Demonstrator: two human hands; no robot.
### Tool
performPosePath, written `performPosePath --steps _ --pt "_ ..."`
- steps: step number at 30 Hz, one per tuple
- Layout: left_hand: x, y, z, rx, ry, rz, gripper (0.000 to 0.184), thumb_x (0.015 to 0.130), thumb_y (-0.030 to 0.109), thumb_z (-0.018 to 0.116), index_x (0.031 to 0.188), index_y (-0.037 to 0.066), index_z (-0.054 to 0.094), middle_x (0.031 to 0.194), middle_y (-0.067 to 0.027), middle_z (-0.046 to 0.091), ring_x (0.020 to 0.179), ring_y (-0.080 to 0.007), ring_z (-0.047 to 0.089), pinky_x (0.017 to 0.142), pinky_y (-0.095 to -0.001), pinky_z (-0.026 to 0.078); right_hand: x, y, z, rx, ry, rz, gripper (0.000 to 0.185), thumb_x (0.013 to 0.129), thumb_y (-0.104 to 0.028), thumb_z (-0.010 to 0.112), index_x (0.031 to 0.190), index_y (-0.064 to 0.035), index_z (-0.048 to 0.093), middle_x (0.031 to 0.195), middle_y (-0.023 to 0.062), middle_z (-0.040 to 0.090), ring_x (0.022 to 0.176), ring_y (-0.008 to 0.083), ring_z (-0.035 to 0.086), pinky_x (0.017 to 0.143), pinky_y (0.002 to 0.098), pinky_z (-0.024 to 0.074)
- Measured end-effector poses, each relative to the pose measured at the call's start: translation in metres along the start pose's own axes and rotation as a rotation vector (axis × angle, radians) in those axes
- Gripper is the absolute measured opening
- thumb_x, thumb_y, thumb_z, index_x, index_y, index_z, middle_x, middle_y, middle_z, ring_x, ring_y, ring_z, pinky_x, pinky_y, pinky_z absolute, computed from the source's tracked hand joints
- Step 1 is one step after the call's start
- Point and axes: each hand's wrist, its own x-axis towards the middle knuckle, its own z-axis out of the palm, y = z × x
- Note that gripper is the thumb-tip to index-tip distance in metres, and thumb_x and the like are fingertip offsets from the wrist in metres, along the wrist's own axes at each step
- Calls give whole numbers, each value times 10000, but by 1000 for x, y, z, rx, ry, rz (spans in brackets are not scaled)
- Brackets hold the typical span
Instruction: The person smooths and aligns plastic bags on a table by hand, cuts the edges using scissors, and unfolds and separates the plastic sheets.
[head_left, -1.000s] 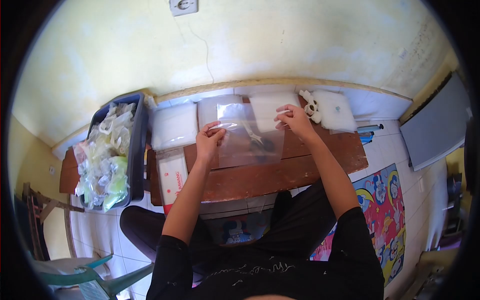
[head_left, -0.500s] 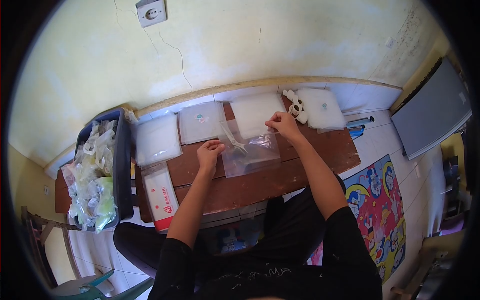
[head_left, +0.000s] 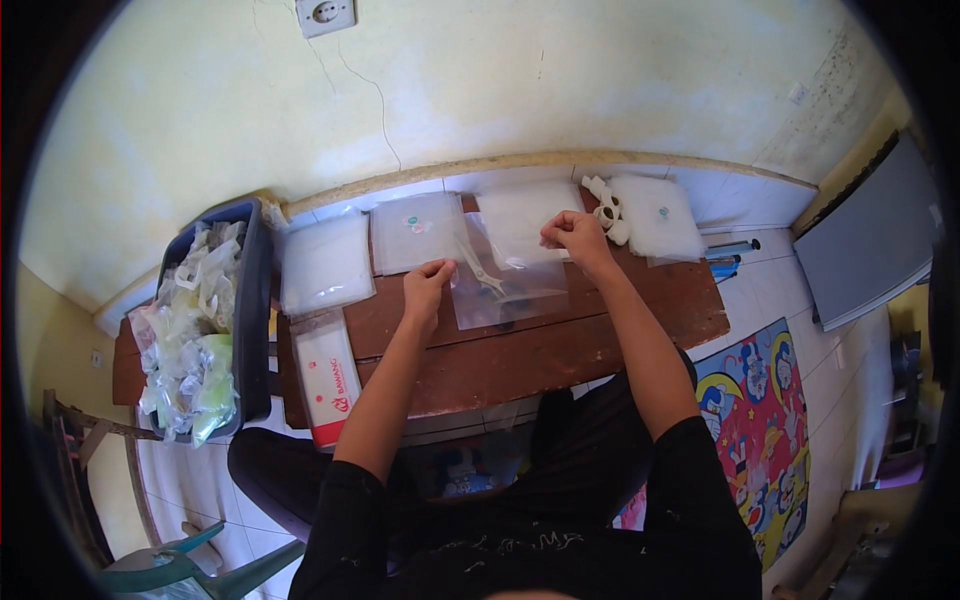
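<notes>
My left hand pinches the left edge of a clear plastic bag, which hangs or lies over the middle of the brown wooden table. My right hand is closed near the bag's upper right, fingertips pressed together; what it holds is too small to make out. Scissors show through the bag. Behind it lie stacks of clear bags, one with small coloured marks and a whiter one. White rolls rest right of them.
A dark bin full of plastic bags stands at the left. More packs lie at the table's back left and back right. A red and white packet lies front left. A colourful mat covers floor at the right.
The clear bag has shifted and tilted between my hands, and the view has swung. Both hands stay closed, at either side of the bag.
</notes>
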Motion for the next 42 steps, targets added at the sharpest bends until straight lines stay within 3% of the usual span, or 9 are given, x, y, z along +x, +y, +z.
performPosePath --steps 6,13,18,20,27,29,34,39,42 --pt "-2 8 1 -26 -22 73 206 894 168 725 1006 -4 705 846 2 665 747 -77 587 706 -221 476 0 2 -1 55 -1 -50 86 888 -25 657 921 54 643 828 124 699 733 166 686 680 267 562" --pt "0 17 -5 -91 -58 77 153 917 179 699 944 28 693 798 2 647 744 -83 595 670 -217 480 -5 -11 1 214 77 58 122 928 -54 623 988 52 619 860 137 688 760 195 701 698 292 587" --pt "-5 26 5 -184 98 -15 162 941 188 666 987 34 644 766 -11 616 656 -89 583 557 -232 494 -7 -15 0 258 94 110 239 924 -107 648 1096 47 583 899 144 684 773 203 703 700 301 590" --pt "-5 24 5 -168 85 -25 162 948 214 655 998 60 640 777 0 607 658 -90 588 552 -240 503 -14 -19 3 139 5 228 418 900 -151 689 1216 55 508 957 163 677 781 220 704 709 307 591" --pt "13 0 -3 -197 112 -41 147 973 248 617 1019 108 620 762 19 567 661 -93 562 506 -257 491 -19 14 12 -17 -236 440 466 867 -23 658 1291 33 473 991 177 668 785 235 705 698 336 597" --pt "7 7 2 -145 147 -45 149 976 249 613 1022 107 619 760 18 564 657 -91 553 498 -253 476 -18 19 13 39 -238 438 471 849 52 601 1302 24 474 988 184 672 730 220 693 641 321 593" --pt "14 2 -2 -61 117 -48 169 969 220 615 1072 88 587 736 10 563 621 -71 515 459 -237 432 -6 20 5 -10 -208 371 475 839 84 566 1301 2 494 959 174 677 662 181 657 595 299 578" --pt "28 21 21 -34 -30 26 322 934 156 649 1242 101 573 866 -26 673 693 -90 584 615 -244 480 13 10 -18 -59 -138 192 473 812 106 533 1277 20 511 936 177 682 651 168 657 611 303 579" --pt "47 42 42 -31 -123 137 357 902 102 682 1241 52 582 914 -62 704 757 -104 639 651 -250 487 23 -13 -36 108 19 65 424 862 68 559 1282 25 517 940 177 689 733 175 677 645 283 584"
